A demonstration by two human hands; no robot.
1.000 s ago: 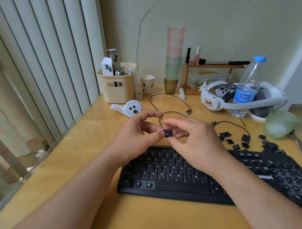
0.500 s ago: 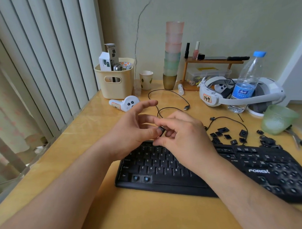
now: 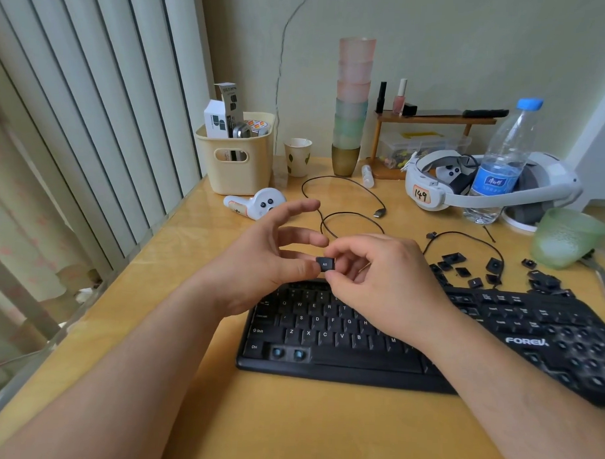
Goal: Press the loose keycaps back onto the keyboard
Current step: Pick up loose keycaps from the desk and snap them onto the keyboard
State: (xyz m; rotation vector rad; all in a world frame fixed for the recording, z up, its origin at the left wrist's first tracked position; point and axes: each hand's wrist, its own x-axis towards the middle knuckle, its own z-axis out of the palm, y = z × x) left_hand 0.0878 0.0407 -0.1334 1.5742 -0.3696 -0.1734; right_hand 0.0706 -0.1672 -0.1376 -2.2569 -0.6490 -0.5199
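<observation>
A black keyboard (image 3: 341, 364) lies on the wooden desk, with two bare switch posts (image 3: 288, 353) right of its Ctrl key and several bare posts on its right side. Above the top key rows both hands hold one black keycap marked Alt (image 3: 325, 264). My left hand (image 3: 269, 262) pinches it with thumb and a finger, the other fingers spread. My right hand (image 3: 385, 277) pinches it from the other side with curled fingers. Several loose keycaps (image 3: 464, 269) lie behind the keyboard, with more keycaps (image 3: 546, 284) further right.
Behind the hands lie black cables (image 3: 343, 196) and a white controller (image 3: 257, 203). A cream basket (image 3: 235, 158), stacked cups (image 3: 351, 104), a headset (image 3: 467, 190), a water bottle (image 3: 502, 160) and a green cup (image 3: 565, 238) stand at the back. Blinds run along the left edge.
The keycap has been turned between the fingers and its Alt face now shows. The hands stay together above the keyboard's top rows; the view shifted slightly.
</observation>
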